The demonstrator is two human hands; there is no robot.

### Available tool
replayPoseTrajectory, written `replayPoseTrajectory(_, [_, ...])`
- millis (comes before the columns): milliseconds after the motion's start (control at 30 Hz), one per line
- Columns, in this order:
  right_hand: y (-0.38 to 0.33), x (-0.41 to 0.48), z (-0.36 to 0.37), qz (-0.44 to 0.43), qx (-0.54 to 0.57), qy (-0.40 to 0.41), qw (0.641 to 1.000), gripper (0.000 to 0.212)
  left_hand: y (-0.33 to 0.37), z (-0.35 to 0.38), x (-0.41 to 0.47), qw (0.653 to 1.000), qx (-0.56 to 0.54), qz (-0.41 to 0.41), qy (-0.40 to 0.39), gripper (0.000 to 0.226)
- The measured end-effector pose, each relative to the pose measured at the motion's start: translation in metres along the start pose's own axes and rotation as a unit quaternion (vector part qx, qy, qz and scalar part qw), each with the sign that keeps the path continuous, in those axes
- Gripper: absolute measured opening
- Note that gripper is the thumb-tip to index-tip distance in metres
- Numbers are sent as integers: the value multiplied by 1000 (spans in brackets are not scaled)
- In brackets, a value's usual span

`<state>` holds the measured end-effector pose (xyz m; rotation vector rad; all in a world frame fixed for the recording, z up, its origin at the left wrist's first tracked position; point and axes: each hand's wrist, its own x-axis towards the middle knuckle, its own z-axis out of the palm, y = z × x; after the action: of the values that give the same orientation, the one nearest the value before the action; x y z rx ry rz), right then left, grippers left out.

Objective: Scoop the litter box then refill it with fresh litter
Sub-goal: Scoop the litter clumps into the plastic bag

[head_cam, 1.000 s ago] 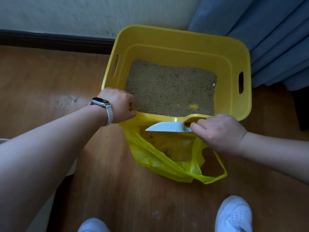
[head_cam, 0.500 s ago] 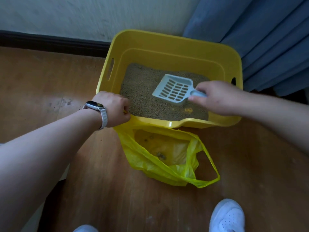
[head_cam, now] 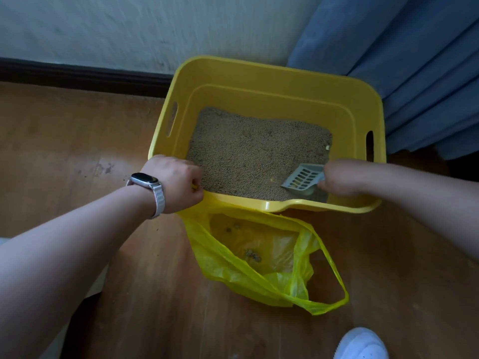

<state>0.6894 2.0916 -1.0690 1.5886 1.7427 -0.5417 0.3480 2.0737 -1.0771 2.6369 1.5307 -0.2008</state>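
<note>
A: Quick one. Where's the scoop (head_cam: 303, 179)?

B: In the litter box (head_cam: 280, 81), near right corner, blade low on the litter (head_cam: 248, 154), maybe just biting in. Right hand (head_cam: 342, 177) is wrapped around its handle, fingers closed; the handle itself is hidden under the hand.

A: Long axis?

B: Runs from the hand at the right wall out toward the left, angled slightly toward the near edge. Slotted face is up, leading edge points left and near.

A: Left hand (head_cam: 176, 182)?

B: Closed on the near left corner of the box rim, seems to pinch the yellow bag (head_cam: 259, 278) against it too. Can't tell exactly how much bag it holds. Watch (head_cam: 145, 178) on that wrist.

A: So which hand works the litter?

B: Right only. Left is busy at the corner, looks like it steadies things.

A: Key relation for the next move?

B: Bag mouth sits on the floor (head_cam: 64, 141) just outside the near edge, directly below the dip in the rim. I'd say a loaded scoop has to lift over that near edge and come toward the person.

A: Room?

B: Open litter lies left and far of the blade. Right wall and near wall are tight to the hand. A small pale bit (head_cam: 328, 148) sits at the far right edge of the litter.

A: Anything in the bag?

B: A few dark clumps. No fresh litter supply in view. Shoe (head_cam: 363, 343) at the bottom, clear of the bag.
</note>
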Motion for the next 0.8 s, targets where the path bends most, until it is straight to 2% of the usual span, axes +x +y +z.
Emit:
replayPoseTrajectory(233, [5, 25, 9, -1, 17, 41, 999, 29, 0, 1, 1, 1000, 3, 18, 20, 25])
replayPoseTrajectory(800, [-18, 85, -8, -68, 78, 94, 990, 34, -4, 8, 3, 1000, -14, 18, 13, 16])
